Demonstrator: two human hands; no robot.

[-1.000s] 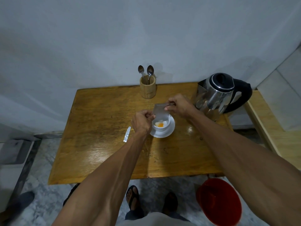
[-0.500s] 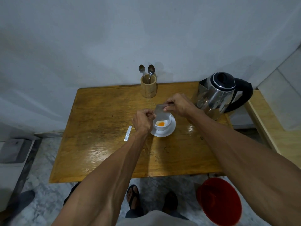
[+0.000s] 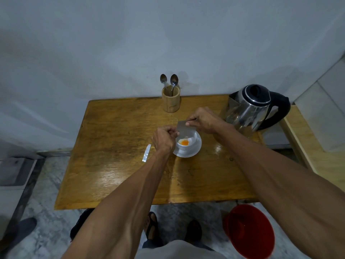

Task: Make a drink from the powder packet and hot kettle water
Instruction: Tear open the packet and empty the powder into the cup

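A: What carries it all?

B: A varnished brown wooden desk (image 3: 115, 165) beneath both hands. Beyond the right hand (image 3: 202, 119), near its wrist, stands the shiny steel kettle with a black lid and handle (image 3: 255, 107), untouched. Beyond the gap between the hands is a round wooden holder (image 3: 170, 100) with two metal spoons (image 3: 169, 82) standing in it.

A: And between the hands?

B: A flat silver powder packet (image 3: 184, 128), tilted mouth-down over a small white cup (image 3: 186, 143) that sits on a white saucer (image 3: 194, 152), just under the fingers. The left hand (image 3: 164, 138) pinches the packet's lower corner, the right hand pinches its upper edge; both are closed tight on it.

A: How far along is the drink?

B: Partly. A mound of orange and pale powder (image 3: 184, 142) already lies in the cup, so I judge the emptying step is under way or nearly finished. I cannot tell whether any powder remains in the packet.

A: Anything smaller?

B: A thin silver strip (image 3: 146, 152) lies on the desk just left of the left hand, likely the torn-off top.

A: What remains?

B: Pouring hot water from the kettle, then stirring, probably with a spoon.
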